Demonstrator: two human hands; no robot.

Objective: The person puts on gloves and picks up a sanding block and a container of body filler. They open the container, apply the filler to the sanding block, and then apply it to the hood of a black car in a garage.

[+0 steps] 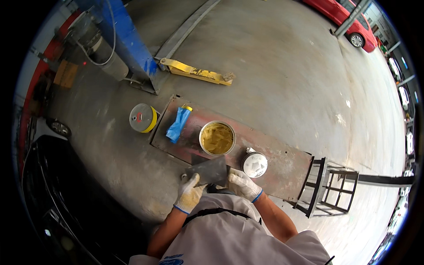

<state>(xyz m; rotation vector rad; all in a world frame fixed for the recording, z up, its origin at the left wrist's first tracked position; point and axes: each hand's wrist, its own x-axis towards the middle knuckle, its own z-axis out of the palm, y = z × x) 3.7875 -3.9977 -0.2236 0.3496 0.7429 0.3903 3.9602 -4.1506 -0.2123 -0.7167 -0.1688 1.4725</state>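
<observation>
— So, in the head view, what did the hands have?

— Both gloved: the left hand (190, 194) and right hand (243, 184) gripped a dark flat board (208, 171) at the near edge of the rusty metal plate (282, 165).

— Risks?

— The open can of yellow filler (217, 138) stood just beyond the board; a nudge could tip it. The small white tin (254, 164) crowded the right. The plate's far-right end had room.
</observation>
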